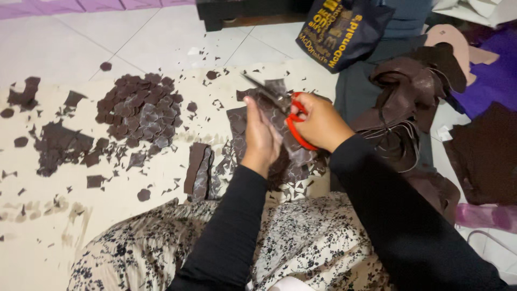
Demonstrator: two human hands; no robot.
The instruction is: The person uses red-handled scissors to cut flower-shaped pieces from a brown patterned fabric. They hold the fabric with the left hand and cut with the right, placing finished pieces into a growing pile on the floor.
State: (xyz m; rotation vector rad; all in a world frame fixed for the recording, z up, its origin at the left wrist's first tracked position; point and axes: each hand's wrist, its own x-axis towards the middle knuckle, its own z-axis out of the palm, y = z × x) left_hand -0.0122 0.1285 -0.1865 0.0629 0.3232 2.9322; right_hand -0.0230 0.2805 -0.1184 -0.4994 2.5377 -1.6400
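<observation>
Right hand [319, 121] grip clamped on red-handled scissors [288, 116], left hand [262, 134] pinching the brown fabric piece [277, 89].
Blades point up-left from the right grip, the piece sitting just beyond them, nearer the left hand.

I note a white tiled floor [161, 37], a cream cloth [32, 226] spread over it, dark furniture base [237, 13] at far edge.

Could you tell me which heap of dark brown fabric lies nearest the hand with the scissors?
The heap of brown offcut strips, just right of the right hand holding the red-handled scissors. The pile of cut petal shapes lies farther off to the left.
</observation>
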